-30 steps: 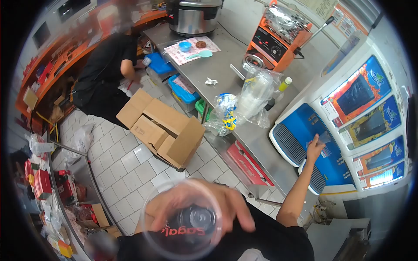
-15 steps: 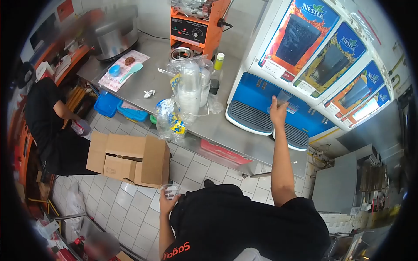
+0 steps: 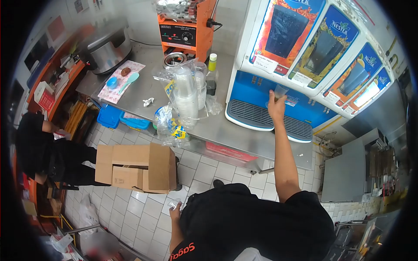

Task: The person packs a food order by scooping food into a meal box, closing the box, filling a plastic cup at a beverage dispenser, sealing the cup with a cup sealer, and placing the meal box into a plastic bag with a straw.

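My right hand (image 3: 276,106) reaches up to the drink dispenser (image 3: 324,114). Its fingers are wrapped round a clear plastic cup (image 3: 281,91), held below the dispenser's front panels and above the grey drip tray (image 3: 249,115). Down beside my body, my left hand (image 3: 175,213) is closed on another clear plastic cup (image 3: 174,203). That cup is well away from the counter, near the open cardboard box. Whether either cup holds liquid I cannot tell.
Stacked plastic cups (image 3: 186,98) in torn wrapping stand on the steel counter (image 3: 135,98). An orange cup-sealing machine (image 3: 185,32) is behind them. On the tiled floor stands an open cardboard box (image 3: 161,167). A co-worker in black (image 3: 37,148) is at the left.
The head view has shifted slightly. My right hand stays at the dispenser with its cup. The co-worker has moved towards the left edge, their hands now placed differently.
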Available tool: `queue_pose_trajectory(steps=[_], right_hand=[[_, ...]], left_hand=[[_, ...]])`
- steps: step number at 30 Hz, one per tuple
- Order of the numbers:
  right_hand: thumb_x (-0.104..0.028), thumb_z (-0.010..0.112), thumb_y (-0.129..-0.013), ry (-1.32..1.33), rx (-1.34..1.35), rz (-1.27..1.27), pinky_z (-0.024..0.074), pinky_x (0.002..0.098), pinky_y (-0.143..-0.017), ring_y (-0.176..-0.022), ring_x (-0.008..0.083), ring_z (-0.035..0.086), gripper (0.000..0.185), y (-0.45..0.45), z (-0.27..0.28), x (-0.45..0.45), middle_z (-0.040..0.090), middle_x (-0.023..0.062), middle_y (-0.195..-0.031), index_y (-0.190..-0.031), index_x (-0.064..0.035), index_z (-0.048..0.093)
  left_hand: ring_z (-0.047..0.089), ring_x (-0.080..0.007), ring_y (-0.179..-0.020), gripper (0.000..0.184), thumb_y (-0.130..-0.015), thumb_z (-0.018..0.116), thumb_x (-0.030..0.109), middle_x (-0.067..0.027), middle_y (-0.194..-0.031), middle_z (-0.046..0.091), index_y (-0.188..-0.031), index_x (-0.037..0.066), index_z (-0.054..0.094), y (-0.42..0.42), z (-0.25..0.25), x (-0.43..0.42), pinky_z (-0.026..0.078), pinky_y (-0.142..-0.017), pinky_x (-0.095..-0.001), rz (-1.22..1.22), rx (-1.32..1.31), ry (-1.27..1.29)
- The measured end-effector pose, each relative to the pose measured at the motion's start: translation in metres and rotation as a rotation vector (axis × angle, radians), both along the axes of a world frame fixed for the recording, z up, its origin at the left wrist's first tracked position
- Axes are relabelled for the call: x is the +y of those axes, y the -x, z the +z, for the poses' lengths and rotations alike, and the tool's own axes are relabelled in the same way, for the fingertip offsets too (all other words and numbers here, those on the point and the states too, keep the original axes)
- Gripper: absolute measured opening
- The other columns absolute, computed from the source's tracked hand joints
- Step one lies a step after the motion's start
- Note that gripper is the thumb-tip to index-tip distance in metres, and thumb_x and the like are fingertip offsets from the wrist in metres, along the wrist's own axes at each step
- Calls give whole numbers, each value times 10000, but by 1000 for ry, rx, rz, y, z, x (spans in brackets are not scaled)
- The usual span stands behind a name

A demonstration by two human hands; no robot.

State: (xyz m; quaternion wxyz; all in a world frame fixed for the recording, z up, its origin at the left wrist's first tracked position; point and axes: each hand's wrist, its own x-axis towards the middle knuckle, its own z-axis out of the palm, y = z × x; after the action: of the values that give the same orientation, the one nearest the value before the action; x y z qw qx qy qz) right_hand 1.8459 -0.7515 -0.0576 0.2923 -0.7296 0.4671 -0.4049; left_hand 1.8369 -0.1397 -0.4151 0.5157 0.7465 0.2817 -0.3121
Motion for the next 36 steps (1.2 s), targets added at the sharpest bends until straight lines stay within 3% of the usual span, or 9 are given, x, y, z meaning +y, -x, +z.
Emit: queue_pose_trajectory(steps=[8, 11, 14, 20, 23, 24, 27, 33, 36], right_hand=[[-445, 575, -945, 15, 26, 0, 500, 466, -786, -832, 404, 676, 595, 1, -8, -11, 666, 238, -825, -1165, 77, 392], [-451, 565, -946, 35, 78, -1, 497, 483, -804, -877, 434, 666, 606, 3, -1, -6, 663, 275, -867, -1167, 85, 390], [-470, 598, -934, 63, 86, -54, 491, 468, -824, -929, 456, 651, 589, 0, -14, -16, 658, 299, -975, -1138, 57, 434], [-456, 588, -939, 52, 73, -45, 488, 479, -823, -934, 467, 645, 581, 0, -13, -16, 658, 303, -968, -1140, 66, 428], [-454, 582, -941, 73, 103, -56, 489, 480, -823, -926, 464, 647, 576, 0, -16, -18, 658, 300, -959, -1145, 61, 427], [-454, 582, -941, 73, 103, -56, 489, 480, -823, -926, 464, 647, 576, 1, -12, -15, 658, 300, -959, -1145, 61, 427], [-457, 581, -942, -22, 58, -2, 487, 483, -826, -924, 469, 644, 579, 2, -1, -7, 658, 301, -952, -1150, 60, 423], [-464, 581, -940, 97, 99, -62, 490, 480, -819, -913, 466, 648, 586, 1, -16, -17, 664, 290, -929, -1158, 56, 418], [-462, 567, -939, 65, 74, -5, 489, 524, -796, -905, 500, 636, 596, 2, -11, -14, 647, 332, -932, -1147, 72, 401]], left_hand=[[651, -285, -918, 1046, -623, 876, 504, -264, -1116, 623, -1313, -145, 432, -25, 8, -19, 533, -800, -352, -230, 13, -146], [653, -284, -908, 1035, -624, 877, 496, -264, -1117, 622, -1308, -143, 436, -29, -35, -4, 534, -789, -347, -281, -55, -185], [655, -289, -907, 1033, -622, 876, 500, -269, -1126, 620, -1304, -142, 439, -27, 28, -21, 534, -798, -352, -262, -5, -202], [648, -308, -964, 1045, -610, 873, 521, -280, -1150, 610, -1299, -138, 446, -27, 55, -26, 522, -856, -369, -267, 36, -181], [627, -314, -1023, 1061, -600, 874, 533, -277, -1167, 602, -1301, -135, 441, -36, -64, 14, 508, -890, -369, -501, -15, -183], [622, -316, -1038, 1064, -597, 874, 535, -279, -1173, 600, -1300, -135, 441, -35, -72, 16, 505, -898, -369, -516, -33, -193], [606, -323, -1081, 1072, -590, 875, 542, -283, -1192, 593, -1299, -134, 440, -33, -76, 19, 494, -922, -369, -560, -88, -226], [601, -338, -1112, 1081, -586, 871, 552, -298, -1218, 584, -1295, -141, 441, -32, -64, 17, 490, -934, -375, -534, -100, -79], [601, -345, -1115, 1075, -589, 869, 556, -301, -1219, 583, -1287, -145, 447, -32, -51, 9, 490, -936, -376, -471, -39, -168]])
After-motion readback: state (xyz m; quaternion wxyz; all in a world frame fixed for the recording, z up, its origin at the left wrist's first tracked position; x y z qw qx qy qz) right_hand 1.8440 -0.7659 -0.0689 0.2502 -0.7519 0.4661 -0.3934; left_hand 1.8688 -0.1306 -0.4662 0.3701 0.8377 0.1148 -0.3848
